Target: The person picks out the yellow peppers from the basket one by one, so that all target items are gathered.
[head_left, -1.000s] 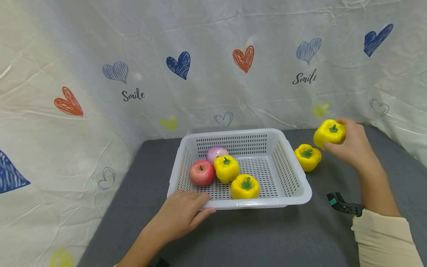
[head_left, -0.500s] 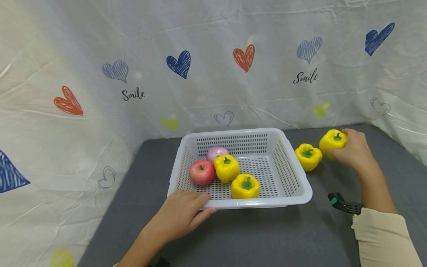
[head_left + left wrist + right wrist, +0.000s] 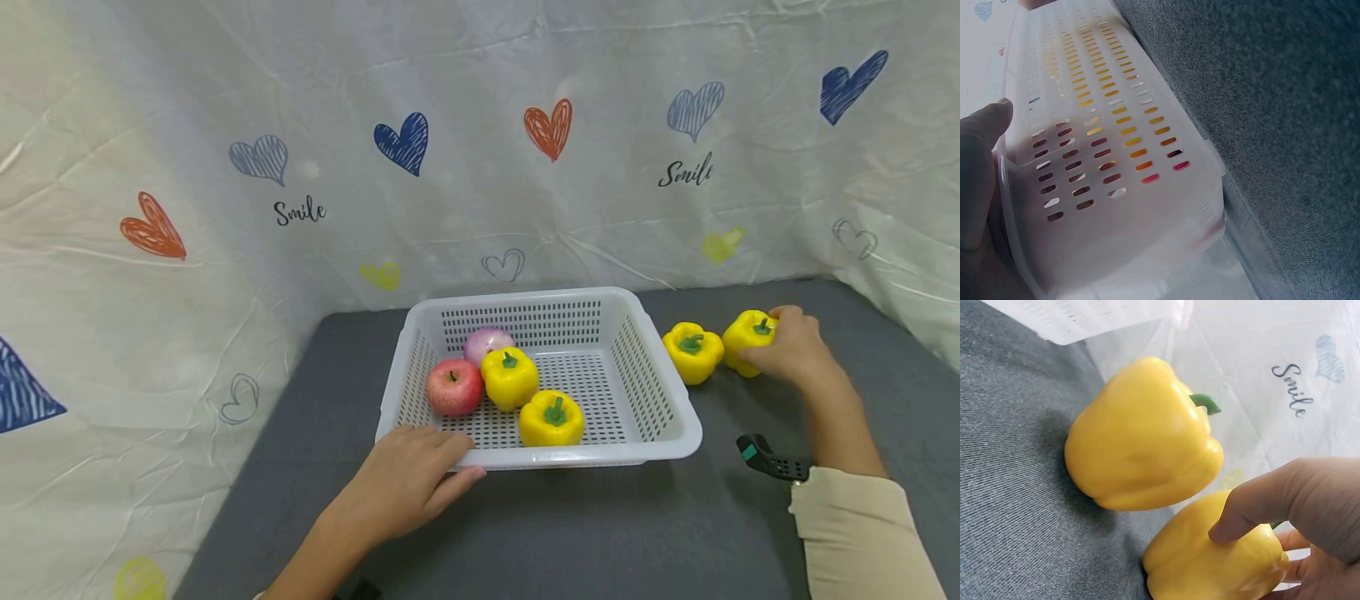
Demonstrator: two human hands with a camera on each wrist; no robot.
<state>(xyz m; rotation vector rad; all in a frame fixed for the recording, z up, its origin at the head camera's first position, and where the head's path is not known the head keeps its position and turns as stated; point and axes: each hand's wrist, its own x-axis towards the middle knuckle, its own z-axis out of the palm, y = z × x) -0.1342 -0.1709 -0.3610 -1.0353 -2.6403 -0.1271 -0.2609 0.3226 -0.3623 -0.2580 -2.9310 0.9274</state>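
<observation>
My right hand (image 3: pixel 797 348) holds a yellow bell pepper (image 3: pixel 741 340) at the right of the table, thumb and fingers around its sides. In the right wrist view this pepper (image 3: pixel 1210 562) is low on the grey cloth, beside another yellow bell pepper (image 3: pixel 1141 440) with a green stem. That other pepper (image 3: pixel 692 357) stands just right of a white plastic basket (image 3: pixel 660 450). My left hand (image 3: pixel 408 479) grips the basket's near rim at its left part, fingers over the edge and thumb outside. Its thumb (image 3: pixel 994 122) shows against the wall in the left wrist view.
Inside the basket, toward its left and front, lie a red apple (image 3: pixel 454 388), a purple onion (image 3: pixel 487 342) and two yellow bell peppers (image 3: pixel 510 379). A white curtain (image 3: pixel 465 83) printed with hearts hangs behind the grey-covered table (image 3: pixel 585 533).
My right hand has lowered the yellow bell pepper to the table, to the right of the other pepper outside the basket. My left hand and the basket have stayed put.
</observation>
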